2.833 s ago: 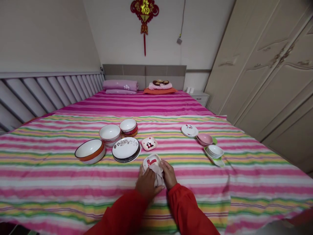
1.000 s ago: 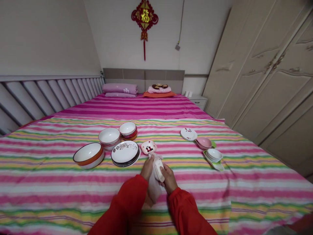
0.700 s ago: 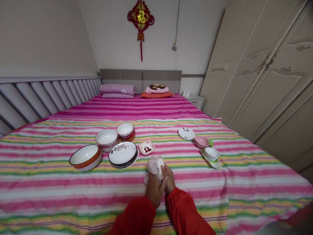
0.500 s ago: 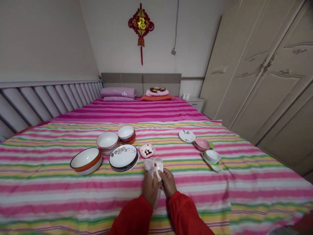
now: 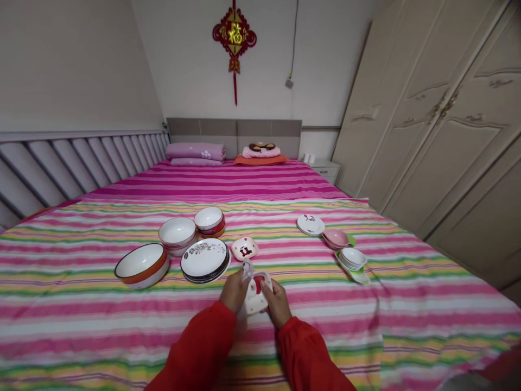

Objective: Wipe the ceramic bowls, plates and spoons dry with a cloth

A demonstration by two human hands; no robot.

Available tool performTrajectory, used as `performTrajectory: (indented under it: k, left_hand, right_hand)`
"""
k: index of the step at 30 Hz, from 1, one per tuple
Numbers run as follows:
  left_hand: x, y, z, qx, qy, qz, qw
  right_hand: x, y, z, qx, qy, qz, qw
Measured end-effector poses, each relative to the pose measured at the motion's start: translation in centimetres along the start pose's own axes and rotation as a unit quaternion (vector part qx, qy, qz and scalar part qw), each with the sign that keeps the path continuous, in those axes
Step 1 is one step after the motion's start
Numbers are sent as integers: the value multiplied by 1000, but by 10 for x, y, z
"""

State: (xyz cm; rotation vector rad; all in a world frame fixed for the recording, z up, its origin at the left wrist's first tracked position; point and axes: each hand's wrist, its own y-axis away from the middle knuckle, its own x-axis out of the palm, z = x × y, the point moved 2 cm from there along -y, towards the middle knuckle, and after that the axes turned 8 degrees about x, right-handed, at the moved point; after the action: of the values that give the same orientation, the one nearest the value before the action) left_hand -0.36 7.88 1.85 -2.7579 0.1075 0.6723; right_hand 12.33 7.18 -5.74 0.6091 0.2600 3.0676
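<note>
A small white dish [image 5: 255, 305] with a red figure and dots is held up between my hands, its decorated inside facing me. My right hand [image 5: 278, 304] grips its right edge, thumb on the inner face. My left hand [image 5: 234, 292] is closed around a pale, thin cloth [image 5: 247, 268] at the dish's left edge; part of the cloth hangs below. Just beyond lies a similar small dish [image 5: 245, 248] with a red and black picture. A stack of plates [image 5: 205, 259], the top one flowered, is to the left of it.
On the left sit a large orange-banded bowl [image 5: 142, 266], stacked white bowls [image 5: 178, 234] and smaller red-and-orange bowls [image 5: 209, 220]. To the right are flowered saucers [image 5: 310, 225], pink bowls [image 5: 336, 239] and small white bowls [image 5: 353, 258] on a green-edged dish. Striped cloth [image 5: 317, 336] covers the bed.
The small dish has turned from nearly edge-on to facing me and come lower. My left hand has shifted left and up with the cloth, now at the dish's upper left edge.
</note>
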Motion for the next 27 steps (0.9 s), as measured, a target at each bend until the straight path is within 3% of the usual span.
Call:
performTrajectory:
  k: [5, 9, 11, 14, 20, 23, 27]
  left_hand:
    - [49, 35, 12, -66, 11, -174, 982]
    - [78, 54, 24, -11, 31, -185, 982]
    - [75, 52, 24, -19, 43, -191, 981]
    - [52, 40, 16, -32, 78, -186, 979]
    - [-2, 22, -1, 59, 38, -103, 992]
    - [-7, 21, -8, 73, 18, -81, 994]
    - [9, 24, -9, 31, 96, -154, 983]
  right_hand:
    - [-3, -2, 0, -23, -65, -42, 997]
    - [-3, 1, 3, -11, -76, -78, 994]
    - [-1, 3, 4, -8, -79, -77, 994]
    - [3, 7, 4, 4, -80, -48, 996]
    - [9, 11, 9, -42, -22, -8, 999]
    - [9, 12, 10, -51, -2, 2, 999]
    - [7, 8, 6, -10, -13, 10, 1000]
